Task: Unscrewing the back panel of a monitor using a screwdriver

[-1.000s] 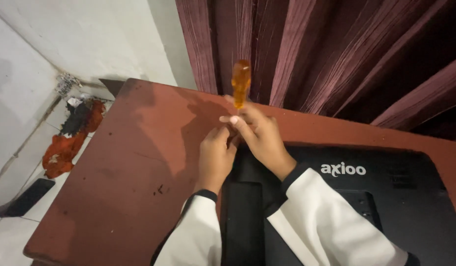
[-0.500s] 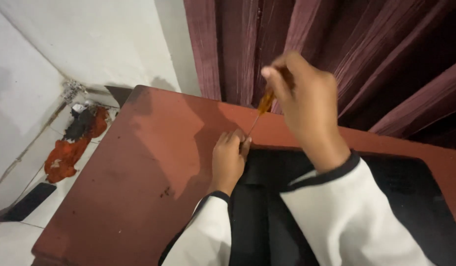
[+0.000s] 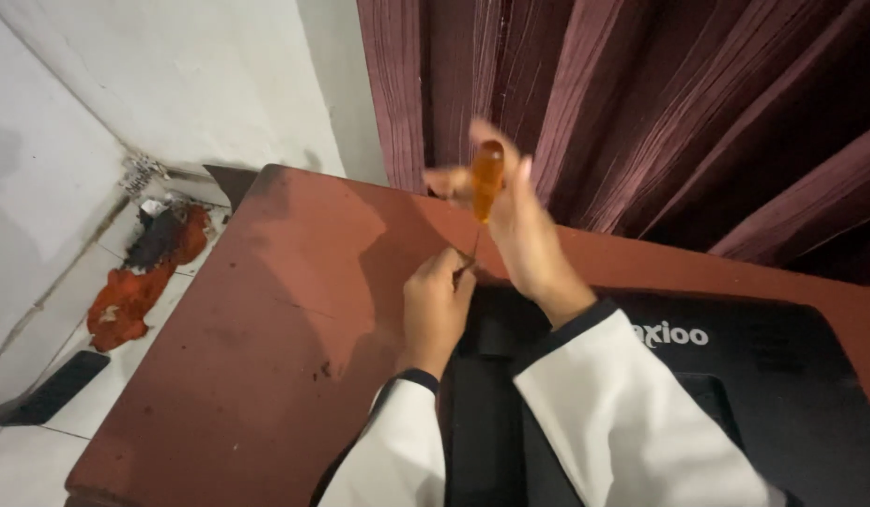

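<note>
Dark maroon curtains (image 3: 641, 103) hang behind the reddish-brown table (image 3: 294, 319) where I work, close to its far edge. My right hand (image 3: 519, 225) is raised above that edge with the fingers loosely wrapped around the amber handle of a screwdriver (image 3: 486, 180); the hand is blurred, so I cannot tell how firm the hold is. The tool stands nearly upright, its thin shaft running down to my left hand (image 3: 437, 305), whose fingers are pinched together around the tip, steadying it at the far-left corner of the black device (image 3: 735, 394) that lies flat on the table's right side. Both my sleeves are white with dark cuffs. I judge this as the step of working a screw at that corner of the casing, with the tip seated and the handle being turned; the next move calls for keeping the shaft straight and pressing down so the tip does not slip out. Off the table's left edge, on the pale floor, lie a red-and-black rag (image 3: 139, 282) and a flat dark object (image 3: 50, 390).
</note>
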